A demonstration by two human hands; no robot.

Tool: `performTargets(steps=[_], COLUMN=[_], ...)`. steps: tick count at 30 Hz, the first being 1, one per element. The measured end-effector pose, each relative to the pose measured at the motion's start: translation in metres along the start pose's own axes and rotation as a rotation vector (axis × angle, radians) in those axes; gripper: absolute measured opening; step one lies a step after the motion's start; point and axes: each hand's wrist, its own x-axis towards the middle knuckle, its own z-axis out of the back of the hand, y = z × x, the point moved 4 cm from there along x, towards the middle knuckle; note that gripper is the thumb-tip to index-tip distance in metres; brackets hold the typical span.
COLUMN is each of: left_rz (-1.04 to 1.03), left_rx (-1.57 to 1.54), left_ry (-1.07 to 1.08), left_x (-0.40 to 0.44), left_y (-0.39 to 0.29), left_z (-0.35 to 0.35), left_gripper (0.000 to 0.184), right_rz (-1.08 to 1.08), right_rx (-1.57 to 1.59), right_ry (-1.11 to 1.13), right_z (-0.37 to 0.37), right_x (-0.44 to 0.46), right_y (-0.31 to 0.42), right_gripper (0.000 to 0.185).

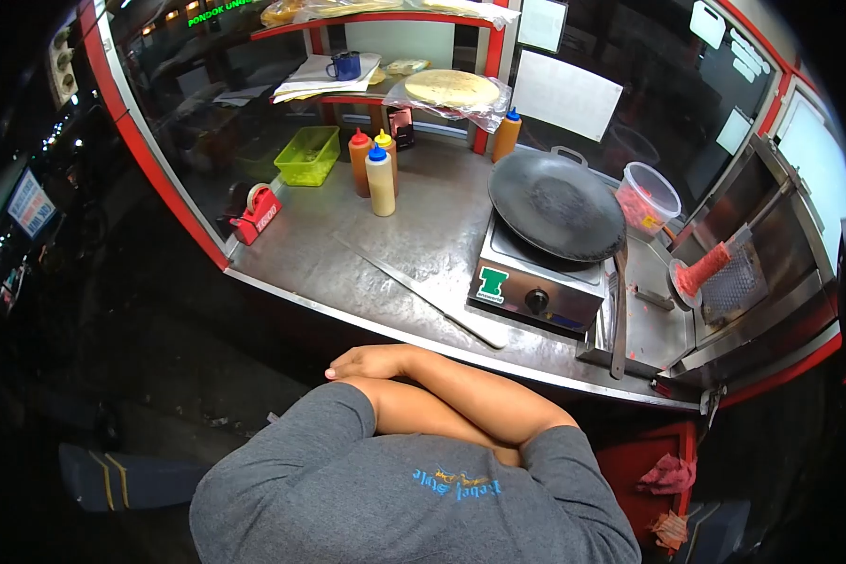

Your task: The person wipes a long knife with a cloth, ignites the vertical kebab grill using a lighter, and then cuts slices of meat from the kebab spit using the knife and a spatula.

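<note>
My arms are crossed in front of my chest, close to the counter's front edge. My right hand (374,360) lies over my left arm near the elbow, its fingers loosely extended and holding nothing. My left hand is tucked out of sight beneath my right arm. Nearest on the steel counter (310,249) is a long knife (432,298), its pale handle towards the front edge and its blade pointing back left. Right of it, a black wok (559,202) sits tilted on a single-burner gas stove (536,277).
Sauce bottles (381,183), a green basket (308,158) and a red tape dispenser (257,216) stand on the left. Flatbreads (451,89) lie on a shelf. At right are a clear tub (647,197), a long-handled spatula (618,320) and a meat spit (703,271).
</note>
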Motion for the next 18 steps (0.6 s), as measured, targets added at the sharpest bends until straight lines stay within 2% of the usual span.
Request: performTargets(steps=[10, 14, 17, 18], left_rz=[0.030, 0.043, 0.057, 0.062], left_rx=[0.035, 0.055, 0.063, 0.073], left_ry=[-0.057, -0.089, -0.128, -0.143], left_x=[-0.013, -0.018, -0.025, -0.028], left_y=[0.003, 0.007, 0.010, 0.010], left_z=[0.004, 0.005, 0.005, 0.004], left_gripper=[0.038, 0.038, 0.038, 0.038], right_rz=[0.133, 0.203, 0.322, 0.295], right_rx=[-0.129, -0.164, 0.135, 0.097], right_ry=[-0.123, -0.038, -0.050, -0.016], right_z=[0.001, 0.002, -0.009, -0.012], right_x=[-0.009, 0.004, 0.004, 0.007], right_y=[0.026, 0.017, 0.023, 0.021], right_gripper=[0.049, 0.042, 0.033, 0.032])
